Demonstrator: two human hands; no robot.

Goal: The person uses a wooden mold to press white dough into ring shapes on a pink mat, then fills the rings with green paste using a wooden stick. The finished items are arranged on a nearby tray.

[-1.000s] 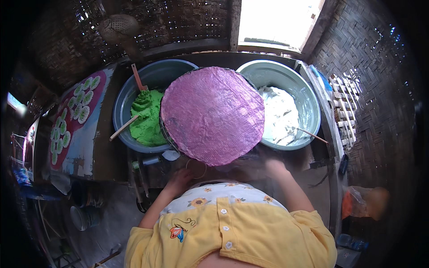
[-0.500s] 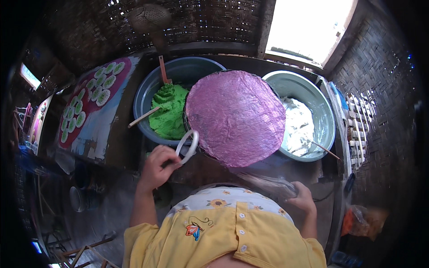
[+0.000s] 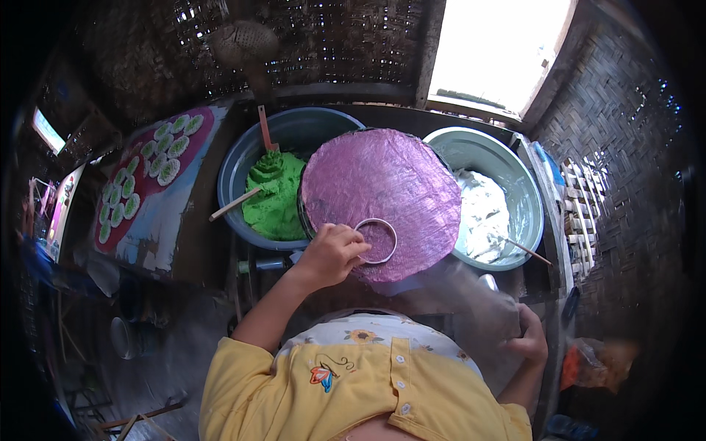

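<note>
Left hand point(image 3: 334, 255) pinches farther forward than the gripping right hand point(image 3: 532, 338).

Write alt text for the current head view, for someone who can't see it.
The person's left hand holds a white ring over the near part of a round pink surface; the right hand holds a blurred grey object. A blue tub of green mixture stands to the left, a pale tub of white mixture to the right.

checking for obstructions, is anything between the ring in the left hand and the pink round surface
Nothing visible: the left hand holds the white ring over the near part of the pink round surface, which shows through the opening. Whether they touch is unclear.
</note>
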